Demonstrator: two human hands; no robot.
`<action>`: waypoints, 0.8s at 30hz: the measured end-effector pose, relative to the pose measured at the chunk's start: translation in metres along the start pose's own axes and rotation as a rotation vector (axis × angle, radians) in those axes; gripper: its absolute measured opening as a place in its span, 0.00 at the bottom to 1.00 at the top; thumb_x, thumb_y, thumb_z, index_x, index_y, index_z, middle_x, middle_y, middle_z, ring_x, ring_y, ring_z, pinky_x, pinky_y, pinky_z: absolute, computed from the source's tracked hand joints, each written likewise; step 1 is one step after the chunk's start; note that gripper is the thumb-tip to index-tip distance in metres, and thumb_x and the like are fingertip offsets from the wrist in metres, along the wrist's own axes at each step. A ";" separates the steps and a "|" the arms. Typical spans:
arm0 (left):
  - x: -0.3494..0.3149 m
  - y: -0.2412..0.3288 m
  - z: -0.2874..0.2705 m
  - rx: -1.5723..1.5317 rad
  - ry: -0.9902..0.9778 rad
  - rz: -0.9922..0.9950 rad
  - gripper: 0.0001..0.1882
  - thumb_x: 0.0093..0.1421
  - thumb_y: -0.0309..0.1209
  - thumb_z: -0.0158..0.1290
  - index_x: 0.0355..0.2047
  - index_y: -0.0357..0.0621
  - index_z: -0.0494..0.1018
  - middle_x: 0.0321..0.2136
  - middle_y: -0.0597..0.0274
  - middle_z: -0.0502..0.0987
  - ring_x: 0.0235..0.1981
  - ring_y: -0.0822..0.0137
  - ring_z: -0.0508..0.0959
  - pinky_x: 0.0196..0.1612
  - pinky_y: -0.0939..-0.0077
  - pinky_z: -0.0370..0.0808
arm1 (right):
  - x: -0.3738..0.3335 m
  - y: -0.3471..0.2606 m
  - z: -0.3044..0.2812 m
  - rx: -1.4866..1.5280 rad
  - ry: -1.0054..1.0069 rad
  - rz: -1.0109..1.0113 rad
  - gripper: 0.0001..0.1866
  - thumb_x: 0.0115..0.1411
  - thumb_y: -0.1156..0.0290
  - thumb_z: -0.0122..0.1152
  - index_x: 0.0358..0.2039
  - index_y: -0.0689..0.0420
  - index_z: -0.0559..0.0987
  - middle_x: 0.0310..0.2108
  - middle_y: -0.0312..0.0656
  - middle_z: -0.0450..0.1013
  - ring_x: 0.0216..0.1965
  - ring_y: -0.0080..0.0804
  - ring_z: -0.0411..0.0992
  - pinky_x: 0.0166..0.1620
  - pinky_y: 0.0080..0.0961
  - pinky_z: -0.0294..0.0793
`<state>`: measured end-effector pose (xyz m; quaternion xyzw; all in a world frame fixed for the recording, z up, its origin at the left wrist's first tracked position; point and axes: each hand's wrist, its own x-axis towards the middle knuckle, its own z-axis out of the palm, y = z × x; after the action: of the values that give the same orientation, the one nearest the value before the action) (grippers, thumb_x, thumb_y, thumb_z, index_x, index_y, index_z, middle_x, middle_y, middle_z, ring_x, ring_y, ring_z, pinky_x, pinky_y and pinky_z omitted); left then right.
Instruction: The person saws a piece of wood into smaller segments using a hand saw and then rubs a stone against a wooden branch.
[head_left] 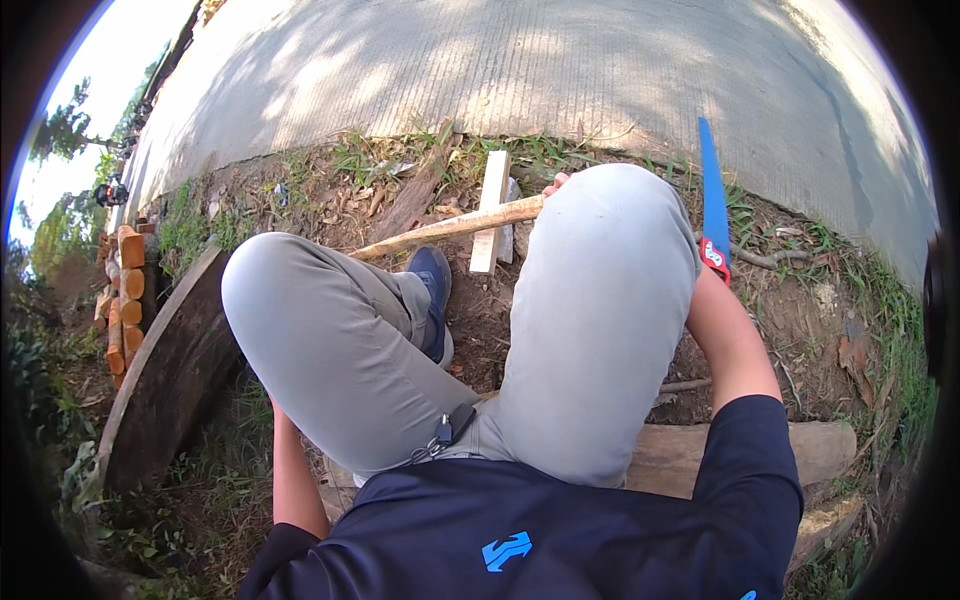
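Observation:
A long peeled wooden stick (450,228) slants across in front of my shins, its left end passing behind my left knee. Beside my right knee, a few fingertips of my right hand (557,184) show, curled at the stick's right end; the knee covers the rest of that hand. My left forearm drops behind my left thigh, so my left hand is hidden. A pale squared wood block (489,212) lies under the stick. To the right of my right knee is a handsaw (714,200) with a blue blade and red handle, the handle close to my right forearm.
Beneath me is a log (825,450). A dark curved slab of wood (165,385) leans at my left, with stacked cut logs (130,300) beyond. A weathered plank (415,195) lies near the ridged concrete road (400,90). Thin branches (775,258) lie by the saw.

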<state>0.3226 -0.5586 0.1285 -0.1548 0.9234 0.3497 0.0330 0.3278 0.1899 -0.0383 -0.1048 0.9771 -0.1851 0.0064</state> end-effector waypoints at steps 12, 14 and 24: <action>-0.046 0.000 0.053 -0.096 -0.067 0.001 0.15 0.65 0.32 0.52 0.48 0.35 0.76 0.39 0.51 0.83 0.39 0.60 0.81 0.43 0.64 0.77 | 0.003 0.003 -0.003 0.026 0.101 -0.102 0.25 0.54 0.53 0.67 0.52 0.46 0.78 0.42 0.36 0.66 0.46 0.35 0.72 0.46 0.39 0.72; -0.062 0.003 0.043 -0.103 -0.041 0.032 0.15 0.65 0.32 0.52 0.48 0.35 0.76 0.39 0.51 0.82 0.39 0.60 0.81 0.43 0.64 0.77 | -0.002 0.011 0.004 0.034 0.114 -0.088 0.26 0.53 0.54 0.68 0.52 0.46 0.78 0.42 0.37 0.66 0.47 0.36 0.71 0.47 0.39 0.73; -0.075 -0.017 0.009 -0.084 -0.016 0.069 0.14 0.66 0.30 0.51 0.47 0.32 0.74 0.33 0.51 0.82 0.34 0.65 0.81 0.37 0.65 0.77 | -0.010 0.032 0.020 -0.058 0.158 -0.149 0.33 0.52 0.63 0.75 0.58 0.53 0.76 0.41 0.41 0.66 0.43 0.41 0.72 0.41 0.36 0.73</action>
<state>0.3987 -0.5444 0.1236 -0.1215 0.9124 0.3902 0.0221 0.3317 0.2143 -0.0686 -0.1625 0.9689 -0.1645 -0.0877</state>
